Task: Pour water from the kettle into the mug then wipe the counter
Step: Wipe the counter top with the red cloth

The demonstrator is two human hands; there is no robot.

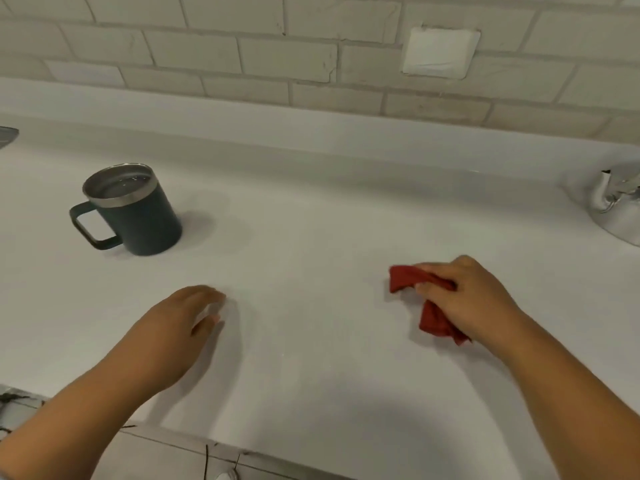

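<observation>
A dark blue-grey mug (138, 216) with a steel rim stands upright at the left of the white counter (311, 220), handle toward me, with water inside. The shiny metal kettle (616, 206) sits at the far right edge, partly cut off by the frame. My right hand (467, 292) presses a crumpled red cloth (433, 317) onto the counter, fingers closed over it. My left hand (180, 323) rests on the counter in the lower middle, fingers loosely curled and holding nothing, well below and to the right of the mug.
A tiled wall with a white square cover plate (440, 51) runs behind the counter. The counter's front edge (194, 434) crosses the lower left, with floor below. A grey object (7, 136) peeks in at the far left edge.
</observation>
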